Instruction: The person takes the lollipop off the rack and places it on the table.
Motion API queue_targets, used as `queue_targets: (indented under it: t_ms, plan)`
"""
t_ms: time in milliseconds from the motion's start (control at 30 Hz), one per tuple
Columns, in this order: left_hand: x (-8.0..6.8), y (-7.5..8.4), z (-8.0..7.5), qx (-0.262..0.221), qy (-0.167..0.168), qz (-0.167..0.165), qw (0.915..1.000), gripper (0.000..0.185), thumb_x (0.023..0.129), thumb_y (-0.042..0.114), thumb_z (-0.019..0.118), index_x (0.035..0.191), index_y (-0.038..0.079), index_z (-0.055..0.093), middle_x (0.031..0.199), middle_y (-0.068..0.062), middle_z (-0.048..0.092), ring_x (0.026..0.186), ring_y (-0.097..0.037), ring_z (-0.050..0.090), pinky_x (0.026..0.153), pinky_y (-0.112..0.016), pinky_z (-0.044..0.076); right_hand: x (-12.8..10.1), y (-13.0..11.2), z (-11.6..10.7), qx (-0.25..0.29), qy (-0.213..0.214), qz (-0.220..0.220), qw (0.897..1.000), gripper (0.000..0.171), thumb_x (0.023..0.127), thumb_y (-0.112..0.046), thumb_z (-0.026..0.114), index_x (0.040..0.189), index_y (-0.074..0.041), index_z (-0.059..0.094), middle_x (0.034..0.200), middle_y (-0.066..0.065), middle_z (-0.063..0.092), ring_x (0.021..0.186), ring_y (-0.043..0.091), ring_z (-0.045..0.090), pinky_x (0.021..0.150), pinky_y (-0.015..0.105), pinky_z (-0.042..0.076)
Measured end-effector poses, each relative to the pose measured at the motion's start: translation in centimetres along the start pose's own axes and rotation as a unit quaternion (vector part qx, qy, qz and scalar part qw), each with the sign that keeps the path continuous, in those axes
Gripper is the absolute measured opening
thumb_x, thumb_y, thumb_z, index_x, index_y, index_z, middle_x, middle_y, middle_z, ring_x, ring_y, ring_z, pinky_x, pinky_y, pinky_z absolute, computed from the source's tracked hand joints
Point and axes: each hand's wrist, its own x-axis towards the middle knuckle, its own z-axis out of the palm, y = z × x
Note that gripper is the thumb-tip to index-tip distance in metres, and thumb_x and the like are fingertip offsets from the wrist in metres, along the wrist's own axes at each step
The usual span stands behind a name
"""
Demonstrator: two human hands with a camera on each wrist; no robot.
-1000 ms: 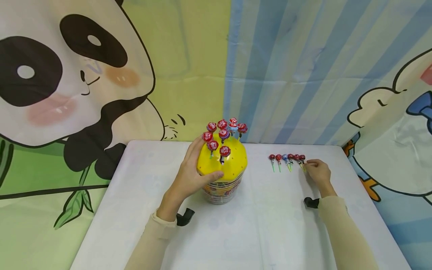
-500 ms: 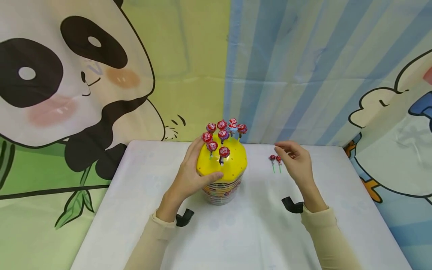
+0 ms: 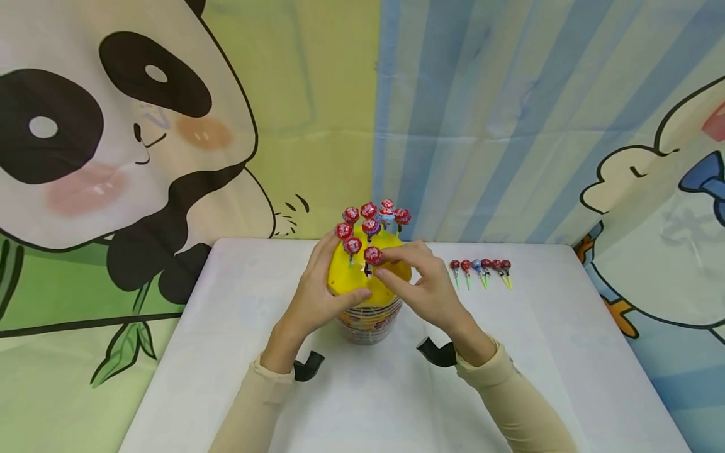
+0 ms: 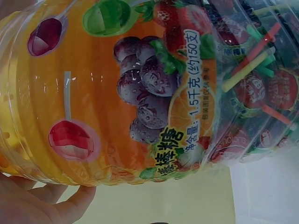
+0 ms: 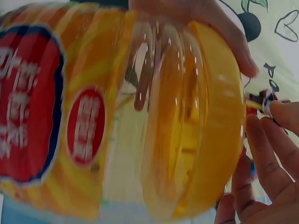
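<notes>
Lollipop going into the yellow lid (image 3: 391, 277)
Left hand (image 3: 317, 296) grips the lid's side; right hand (image 3: 421, 286) pinches a lollipop (image 3: 372, 255) atop it. Eight stand planted, six (image 3: 481, 267) lie right of the tub.

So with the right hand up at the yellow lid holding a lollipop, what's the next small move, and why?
Probably press the lollipop straight down into a lid hole. The right hand pinches it at the yellow lid, the left hand grips the jar's side, and other lollipops already stand in holes.
</notes>
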Motion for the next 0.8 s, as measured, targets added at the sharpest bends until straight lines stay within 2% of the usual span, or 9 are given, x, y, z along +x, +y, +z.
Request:
queue_targets:
  t_ms: [267,533,700,800]
  plan:
    - [0.1,-0.2,0.0,-0.003,0.0,0.009,1.0,0.1,0.078,0.052,0.082,0.158,0.043,0.022,0.16,0.015,0.019,0.124,-0.015,0.05,0.092,-0.038,0.053,0.7,-0.2,1.4,0.005,0.013,0.008,1.0,0.024,0.084,0.004,0.077,0.107,-0.004,0.077,0.096,0.0,0.068,0.088,0.022,0.045,0.075,0.038,0.035]
    - [0.1,-0.2,0.0,-0.006,0.001,0.012,0.9999,0.102,0.077,0.052,0.082,0.158,0.042,0.021,0.16,0.016,0.019,0.124,-0.015,0.049,0.093,-0.04,0.052,0.5,0.2,1.7,0.035,0.031,0.009,0.999,0.025,0.084,0.008,0.075,0.107,-0.001,0.077,0.095,0.003,0.069,0.087,0.024,0.044,0.074,0.038,0.032]
    - [0.0,-0.2,0.0,-0.009,0.002,0.011,0.9999,0.101,0.077,0.053,0.082,0.158,0.042,0.021,0.16,0.016,0.019,0.126,-0.014,0.048,0.095,-0.04,0.051,0.7,-0.1,1.7,0.065,0.058,0.015,0.996,0.021,0.086,0.009,0.073,0.105,0.002,0.077,0.096,0.004,0.071,0.089,0.024,0.046,0.075,0.037,0.036]
    - [0.1,-0.2,0.1,-0.014,0.0,0.009,0.9999,0.1,0.078,0.054,0.081,0.158,0.043,0.022,0.16,0.016,0.019,0.128,-0.015,0.046,0.096,-0.042,0.05,1.1,-0.6,1.2,0.078,0.079,-0.001,0.994,0.016,0.088,0.003,0.073,0.103,0.003,0.077,0.096,0.006,0.073,0.091,0.025,0.049,0.078,0.037,0.039]
